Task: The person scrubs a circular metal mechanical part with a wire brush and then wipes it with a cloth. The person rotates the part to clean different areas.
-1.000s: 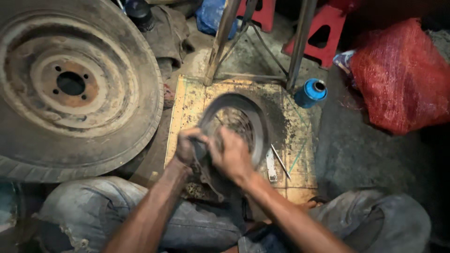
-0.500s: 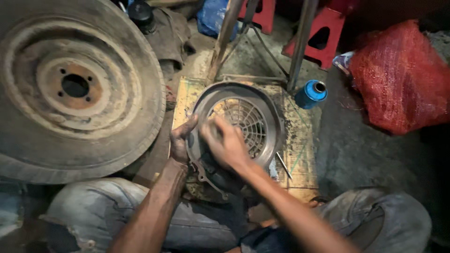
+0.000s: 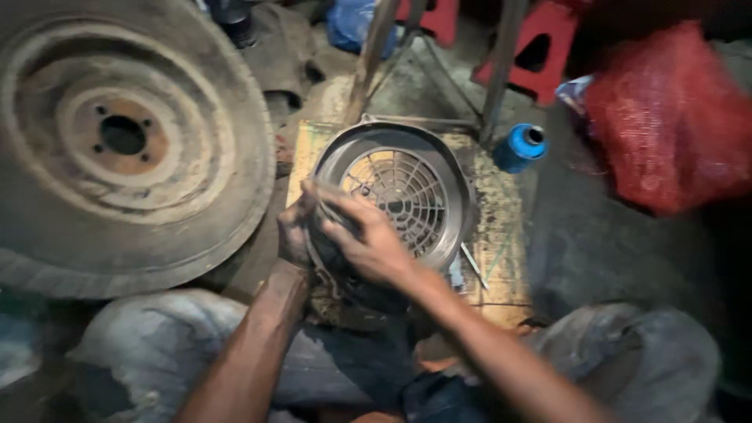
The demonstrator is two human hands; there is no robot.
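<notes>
While the left hand [image 3: 296,231] clasps the rim of the round metal fan cover [image 3: 399,196] on the wooden board [image 3: 501,235], the right hand [image 3: 372,243] closes over its near edge; steady, even support seems advisable.

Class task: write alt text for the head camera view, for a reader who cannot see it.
Two hands, left hand and right hand, grip a round metal fan cover on a worn wooden board. A tyre on its rusty wheel lies left; a red mesh sack right.
</notes>
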